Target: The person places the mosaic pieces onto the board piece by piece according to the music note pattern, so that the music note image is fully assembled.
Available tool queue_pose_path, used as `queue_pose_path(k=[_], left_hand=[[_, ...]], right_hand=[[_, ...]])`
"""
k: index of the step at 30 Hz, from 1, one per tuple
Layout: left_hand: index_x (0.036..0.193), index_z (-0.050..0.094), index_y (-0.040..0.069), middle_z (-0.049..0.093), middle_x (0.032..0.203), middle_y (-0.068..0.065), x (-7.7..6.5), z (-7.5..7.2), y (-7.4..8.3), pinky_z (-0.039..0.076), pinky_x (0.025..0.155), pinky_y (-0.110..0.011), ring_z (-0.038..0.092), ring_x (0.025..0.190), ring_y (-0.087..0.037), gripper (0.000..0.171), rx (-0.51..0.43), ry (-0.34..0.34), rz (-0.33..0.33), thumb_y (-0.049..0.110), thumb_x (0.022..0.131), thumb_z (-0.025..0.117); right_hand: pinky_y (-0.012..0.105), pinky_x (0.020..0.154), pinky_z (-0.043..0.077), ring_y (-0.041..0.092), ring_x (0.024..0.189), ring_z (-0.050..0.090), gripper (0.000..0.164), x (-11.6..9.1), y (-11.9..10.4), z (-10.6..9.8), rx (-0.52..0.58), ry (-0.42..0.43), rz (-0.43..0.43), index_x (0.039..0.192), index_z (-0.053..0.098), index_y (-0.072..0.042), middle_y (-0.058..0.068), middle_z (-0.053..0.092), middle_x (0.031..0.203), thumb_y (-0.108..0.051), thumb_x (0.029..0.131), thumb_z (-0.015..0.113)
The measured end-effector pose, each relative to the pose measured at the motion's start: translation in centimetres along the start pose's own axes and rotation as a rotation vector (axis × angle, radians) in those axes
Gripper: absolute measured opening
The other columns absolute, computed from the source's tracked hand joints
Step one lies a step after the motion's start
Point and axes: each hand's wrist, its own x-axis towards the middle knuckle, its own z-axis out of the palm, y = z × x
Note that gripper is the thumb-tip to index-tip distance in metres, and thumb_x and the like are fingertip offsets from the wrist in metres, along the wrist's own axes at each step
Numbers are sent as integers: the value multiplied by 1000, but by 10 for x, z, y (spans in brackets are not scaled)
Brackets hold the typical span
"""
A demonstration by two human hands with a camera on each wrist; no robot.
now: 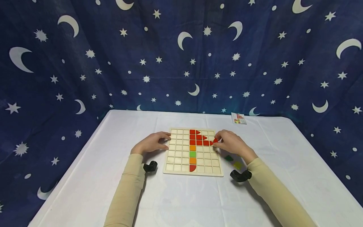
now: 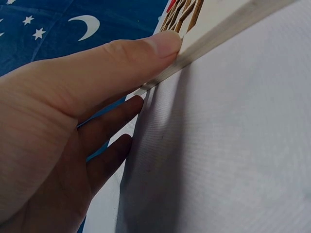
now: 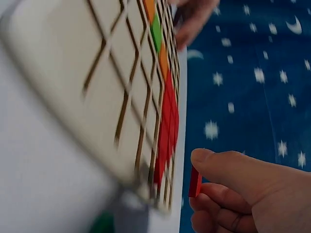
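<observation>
A wooden grid board (image 1: pixel 177 160) lies on the table. Red squares and pointed red tiles (image 1: pixel 199 142) fill part of its upper middle. Below them one column holds orange, green (image 1: pixel 193 154), orange and a rounded red tile (image 1: pixel 193 168). My left hand (image 1: pixel 151 142) touches the board's left edge, its thumb (image 2: pixel 163 44) resting on the rim and its fingers extended. At the board's right edge, my right hand (image 1: pixel 231 141) pinches a small red tile (image 3: pixel 195 182) between thumb and fingers. That tile is close to the end of the longest red row.
Loose green (image 1: pixel 228 158) and yellow (image 1: pixel 238 165) pieces lie right of the board, below the right hand. A printed pattern card (image 1: pixel 239 118) is at the table's back edge. Behind hangs a blue star-and-moon cloth (image 1: pixel 170 85). Each wrist wears a black camera (image 1: pixel 240 176).
</observation>
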Motion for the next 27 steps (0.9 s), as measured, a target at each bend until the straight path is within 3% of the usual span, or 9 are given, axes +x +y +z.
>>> queue_pose_path(k=[11, 15, 22, 27], left_hand=[[125, 63, 4, 48, 146, -11, 1, -2, 1, 29, 116, -44, 38, 139, -30, 44, 1, 0, 7, 19, 86, 76], [126, 63, 4, 48, 146, -10, 2, -1, 1, 29, 116, -44, 38, 139, -29, 44, -3, -3, 0, 19, 86, 76], [125, 64, 4, 49, 146, -10, 1, -2, 2, 30, 116, -44, 38, 139, -29, 44, 3, -2, 1, 19, 85, 76], [125, 64, 5, 48, 146, -9, 1, -2, 0, 30, 115, -44, 38, 139, -29, 44, 9, -6, -3, 19, 85, 76]], right_hand=[[29, 68, 48, 15, 74, 51, 30, 31, -66, 25, -37, -39, -202, 103, 69, -2, 1, 61, 83, -27, 87, 75], [28, 70, 48, 12, 75, 52, 27, 40, -81, 34, -27, -58, -219, 101, 68, -5, -1, 61, 84, -27, 87, 75], [25, 60, 43, 11, 68, 50, 24, 43, -96, 44, -22, -89, -206, 95, 68, -8, -2, 57, 79, -29, 86, 75], [27, 65, 48, 11, 75, 53, 25, 41, -105, 52, -44, -97, -220, 97, 69, -10, -4, 60, 85, -30, 86, 76]])
